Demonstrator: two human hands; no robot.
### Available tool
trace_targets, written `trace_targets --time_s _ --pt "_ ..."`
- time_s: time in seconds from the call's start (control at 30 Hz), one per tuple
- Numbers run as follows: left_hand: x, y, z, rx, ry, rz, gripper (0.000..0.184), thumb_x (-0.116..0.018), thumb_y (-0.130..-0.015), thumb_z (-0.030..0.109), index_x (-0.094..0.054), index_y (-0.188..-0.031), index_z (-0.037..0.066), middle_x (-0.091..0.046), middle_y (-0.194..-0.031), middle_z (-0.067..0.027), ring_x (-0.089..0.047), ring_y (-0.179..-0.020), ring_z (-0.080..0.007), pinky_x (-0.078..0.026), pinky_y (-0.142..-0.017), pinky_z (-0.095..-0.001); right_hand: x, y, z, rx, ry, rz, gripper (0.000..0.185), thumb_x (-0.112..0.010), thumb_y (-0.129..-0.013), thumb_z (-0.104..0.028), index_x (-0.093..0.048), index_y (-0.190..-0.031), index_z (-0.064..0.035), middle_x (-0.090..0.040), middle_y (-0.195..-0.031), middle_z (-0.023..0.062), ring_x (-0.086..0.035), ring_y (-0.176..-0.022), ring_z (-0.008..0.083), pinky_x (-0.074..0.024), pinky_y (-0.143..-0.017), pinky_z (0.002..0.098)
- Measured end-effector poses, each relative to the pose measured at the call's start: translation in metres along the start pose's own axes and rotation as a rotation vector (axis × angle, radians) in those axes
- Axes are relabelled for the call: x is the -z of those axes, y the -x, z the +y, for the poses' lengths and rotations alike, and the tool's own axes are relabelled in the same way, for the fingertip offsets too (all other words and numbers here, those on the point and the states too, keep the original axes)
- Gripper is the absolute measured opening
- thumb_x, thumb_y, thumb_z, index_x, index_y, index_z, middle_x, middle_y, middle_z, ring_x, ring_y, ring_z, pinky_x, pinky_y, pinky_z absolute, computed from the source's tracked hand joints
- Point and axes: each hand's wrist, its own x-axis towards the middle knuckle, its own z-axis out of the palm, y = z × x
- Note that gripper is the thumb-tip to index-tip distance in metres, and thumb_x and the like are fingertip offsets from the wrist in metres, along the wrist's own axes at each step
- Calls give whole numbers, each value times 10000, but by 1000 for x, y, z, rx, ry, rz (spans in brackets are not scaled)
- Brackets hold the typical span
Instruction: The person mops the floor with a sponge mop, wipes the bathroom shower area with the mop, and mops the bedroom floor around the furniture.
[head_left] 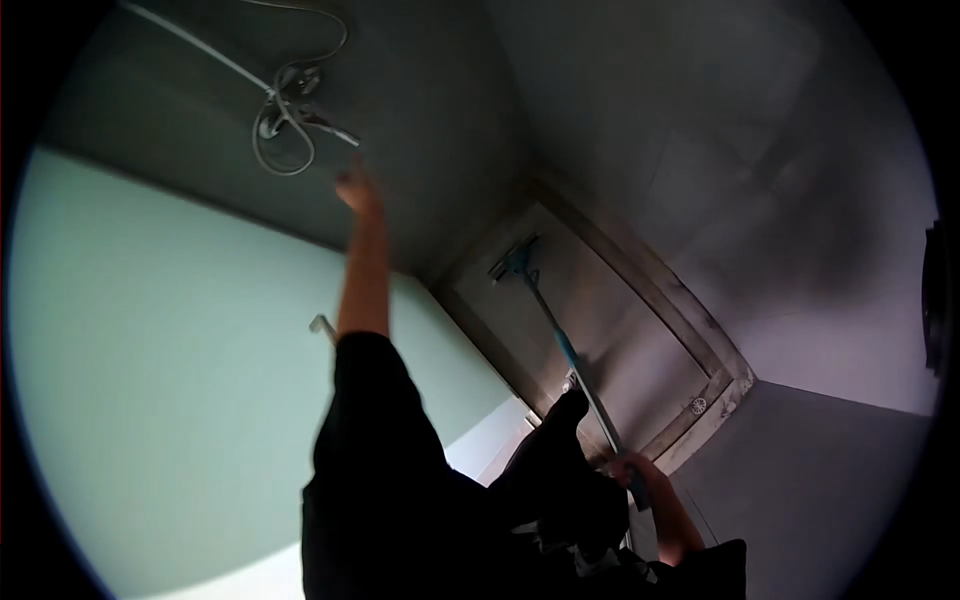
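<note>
My left hand (359, 192) is raised on a stretched arm just short of the silver shower tap (330, 128) on the dark wall. A finger points up towards the tap's spout or lever, with a small gap between them; the hand is dim and slightly blurred and seems to hold nothing. My right hand (640, 475) is closed around the lower end of a long-handled mop (562, 340), low on the right. Its teal and grey pole slants away to a wide, flat teal head (514, 260), which rests on the shower floor.
A thin shower hose (262, 160) loops around the tap beside a riser rail (200, 45). A pale green glass panel (190, 360) fills the left side, with a handle (322, 326). A raised kerb (690, 310) borders the floor, and a round drain (698, 406) lies near its corner.
</note>
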Motion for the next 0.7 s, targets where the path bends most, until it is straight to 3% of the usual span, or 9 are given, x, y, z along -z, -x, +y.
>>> trace_targets --time_s 0.07,0.13,0.17,0.23,0.37,0.43,0.53,0.63,0.7 --pt "-14 -92 -9 -13 -154 -130 304 -607 -747 288 -450 -782 29 -456 -677 -27 -413 -565 -129 -356 -472 -295 48 -5 -5 -69 138 122 318 -524 -753 -179 -467 -1033 -38 -466 -615 15 -455 -478 104 -385 -415 209" --pt "-7 -186 -32 222 -255 -455 370 -568 -784 273 -491 -1038 15 -543 -875 -44 -520 -654 -144 -417 -544 -303 64 -2 -7 -137 532 399 289 -566 -737 -226 -507 -942 -31 -506 -621 35 -486 -486 135 -404 -403 238" --pt "-17 -158 7 247 20 -489 340 -550 -781 380 -559 -922 70 -574 -717 -11 -553 -682 -129 -416 -623 -251 61 -5 -20 -148 762 535 264 -589 -729 -246 -537 -847 -16 -530 -609 53 -500 -475 154 -406 -392 242" --pt "-28 -165 13 196 12 -696 370 -571 -768 374 -554 -944 50 -584 -908 -47 -544 -894 -153 -395 -799 -290 60 -4 -33 -47 1213 908 422 -636 -671 -394 -532 -748 7 -539 -550 95 -540 -437 179 -449 -399 294" --pt "-45 -151 22 141 -177 -738 349 -560 -793 294 -546 -969 -7 -563 -1006 -99 -547 -882 -174 -427 -757 -290 39 1 -81 -22 1281 971 411 -621 -689 -380 -518 -697 17 -524 -507 104 -532 -394 192 -432 -364 306" --pt "-41 -161 13 166 -243 -66 343 -563 -795 272 -542 -978 -17 -524 -1063 -115 -519 -926 -182 -427 -786 -295 35 4 -97 -8 1281 954 404 -618 -693 -373 -512 -674 17 -507 -478 90 -519 -374 184 -422 -350 303" --pt "-29 -169 25 336 -169 -38 319 -570 -794 207 -519 -1026 -7 -531 -1034 -90 -520 -894 -165 -424 -790 -283 37 15 -115 -38 1280 959 384 -616 -693 -353 -523 -678 19 -513 -480 103 -523 -376 198 -426 -363 314" --pt "24 -309 -51 585 265 -834 322 -563 -792 137 -481 -1082 24 -529 -1019 -58 -508 -907 -145 -413 -818 -288 45 12 -124 -12 1379 971 329 -634 -661 -304 -553 -698 13 -542 -510 148 -552 -425 241 -459 -449 345" --pt "9 -270 -30 514 90 -680 324 -548 -798 118 -464 -1100 38 -528 -1016 -50 -501 -919 -146 -395 -841 -293 80 0 -122 78 1513 975 267 -629 -627 -231 -555 -701 15 -555 -544 162 -563 -473 267 -467 -501 354"
